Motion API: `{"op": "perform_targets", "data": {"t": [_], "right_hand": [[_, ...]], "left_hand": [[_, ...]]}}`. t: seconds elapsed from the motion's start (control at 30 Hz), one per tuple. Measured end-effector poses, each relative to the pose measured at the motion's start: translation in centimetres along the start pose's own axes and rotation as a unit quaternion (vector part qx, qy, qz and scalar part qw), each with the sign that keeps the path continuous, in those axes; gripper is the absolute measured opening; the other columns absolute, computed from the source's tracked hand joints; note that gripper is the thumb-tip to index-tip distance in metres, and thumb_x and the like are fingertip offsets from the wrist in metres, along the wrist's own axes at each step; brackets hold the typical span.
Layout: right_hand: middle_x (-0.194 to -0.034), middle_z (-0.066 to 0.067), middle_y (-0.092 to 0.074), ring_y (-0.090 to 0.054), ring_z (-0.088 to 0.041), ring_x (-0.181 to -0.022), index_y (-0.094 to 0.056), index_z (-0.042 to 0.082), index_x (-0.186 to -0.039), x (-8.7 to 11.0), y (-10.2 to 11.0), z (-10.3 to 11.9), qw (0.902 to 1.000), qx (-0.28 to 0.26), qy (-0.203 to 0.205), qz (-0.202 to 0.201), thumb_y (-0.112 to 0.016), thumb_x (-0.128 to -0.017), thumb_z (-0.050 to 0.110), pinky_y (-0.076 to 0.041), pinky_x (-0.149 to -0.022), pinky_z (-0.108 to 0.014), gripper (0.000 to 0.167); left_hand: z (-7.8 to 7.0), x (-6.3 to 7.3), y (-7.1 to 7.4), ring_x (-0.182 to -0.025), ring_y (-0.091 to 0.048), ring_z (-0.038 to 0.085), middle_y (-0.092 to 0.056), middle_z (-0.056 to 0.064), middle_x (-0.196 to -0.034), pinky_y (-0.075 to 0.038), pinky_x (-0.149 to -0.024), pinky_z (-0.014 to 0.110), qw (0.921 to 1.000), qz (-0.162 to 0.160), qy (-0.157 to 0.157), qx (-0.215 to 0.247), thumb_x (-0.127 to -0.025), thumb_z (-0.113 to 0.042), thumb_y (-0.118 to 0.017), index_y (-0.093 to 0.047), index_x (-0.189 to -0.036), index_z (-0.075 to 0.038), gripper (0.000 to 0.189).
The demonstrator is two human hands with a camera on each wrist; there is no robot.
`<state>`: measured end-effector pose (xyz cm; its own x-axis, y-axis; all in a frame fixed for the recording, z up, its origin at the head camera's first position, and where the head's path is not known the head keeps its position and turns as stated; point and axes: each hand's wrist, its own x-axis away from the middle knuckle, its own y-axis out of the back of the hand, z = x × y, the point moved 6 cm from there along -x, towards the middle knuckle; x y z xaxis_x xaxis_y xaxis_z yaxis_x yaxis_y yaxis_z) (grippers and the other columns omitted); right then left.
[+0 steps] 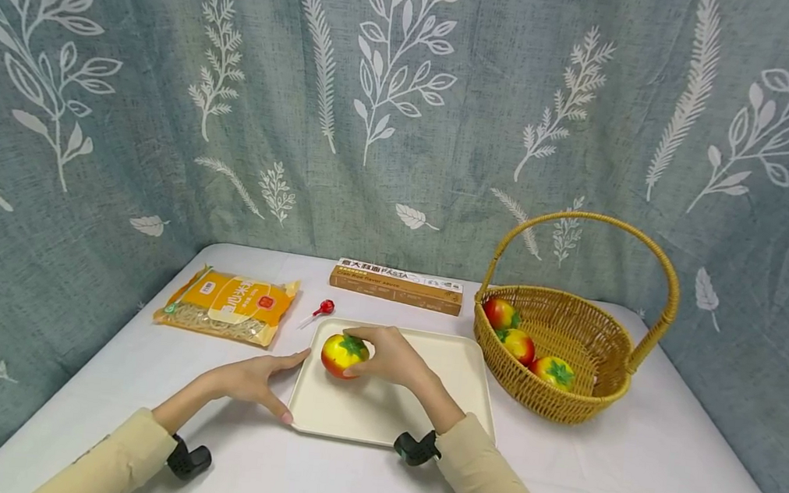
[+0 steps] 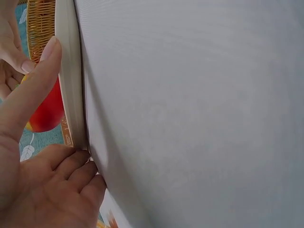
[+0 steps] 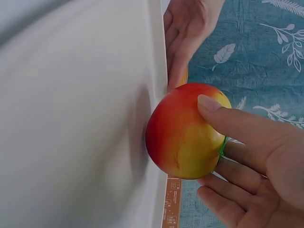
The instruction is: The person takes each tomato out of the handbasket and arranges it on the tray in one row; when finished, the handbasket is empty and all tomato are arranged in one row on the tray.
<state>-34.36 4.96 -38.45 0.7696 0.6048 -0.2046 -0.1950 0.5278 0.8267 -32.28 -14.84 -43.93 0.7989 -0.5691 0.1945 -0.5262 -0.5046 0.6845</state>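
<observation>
A cream rectangular tray (image 1: 416, 405) lies on the white-covered table. Over its left part, my right hand (image 1: 395, 356) pinches a round red-and-yellow fruit (image 3: 183, 137) with a green leafy top, thumb on one side and fingers on the other. In the right wrist view the fruit casts a shadow on the tray close by. My left hand (image 1: 249, 379) is spread along the tray's left edge, its thumb at the front corner and its fingers by the far part of that side. In the left wrist view those fingers (image 2: 78, 171) rest against the rim.
A wicker basket (image 1: 529, 399) with a tall handle stands right of the tray, holding several similar fruits (image 1: 554, 372). Behind the tray lies a pasta box (image 1: 396, 287). An orange noodle bag (image 1: 227, 306) and a red lollipop (image 1: 326, 307) are at the left. A patterned curtain (image 1: 405, 122) hangs behind.
</observation>
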Motion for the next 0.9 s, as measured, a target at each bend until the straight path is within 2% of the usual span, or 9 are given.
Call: {"op": "perform_targets", "data": {"t": [0.33,0.63,0.9], "right_hand": [[-0.128,-0.012,-0.062,-0.056,-0.026,-0.121,-0.060,0.001,-0.129,-0.8,-0.9,0.5,0.9999,0.007,0.002,-0.008,-0.085,-0.074,0.018,-0.041,-0.105,-0.037,0.062],[-0.124,-0.013,-0.064,-0.062,-0.025,-0.111,-0.060,-0.002,-0.127,-0.6,-1.1,0.3,0.9998,0.017,0.005,0.001,-0.084,-0.075,0.017,-0.047,-0.098,-0.034,0.060],[-0.125,-0.013,-0.063,-0.061,-0.024,-0.112,-0.059,-0.002,-0.129,-0.3,-1.0,0.2,0.9998,0.016,0.000,0.008,-0.084,-0.075,0.015,-0.046,-0.099,-0.034,0.062]], "left_hand": [[0.1,-0.1,0.0,-0.141,-0.023,0.039,-0.027,0.022,-0.154,-0.019,-0.112,0.058,0.9999,-0.001,-0.009,-0.008,-0.068,-0.033,-0.088,-0.025,-0.152,-0.005,0.109],[0.1,-0.1,0.0,-0.141,-0.023,0.039,-0.026,0.022,-0.154,-0.019,-0.112,0.059,0.9999,0.000,-0.009,-0.007,-0.068,-0.034,-0.088,-0.025,-0.153,-0.005,0.109],[0.1,-0.1,-0.1,-0.141,-0.023,0.038,-0.026,0.021,-0.154,-0.019,-0.112,0.059,0.9999,0.001,-0.009,-0.009,-0.068,-0.033,-0.088,-0.024,-0.152,-0.004,0.110]]}}
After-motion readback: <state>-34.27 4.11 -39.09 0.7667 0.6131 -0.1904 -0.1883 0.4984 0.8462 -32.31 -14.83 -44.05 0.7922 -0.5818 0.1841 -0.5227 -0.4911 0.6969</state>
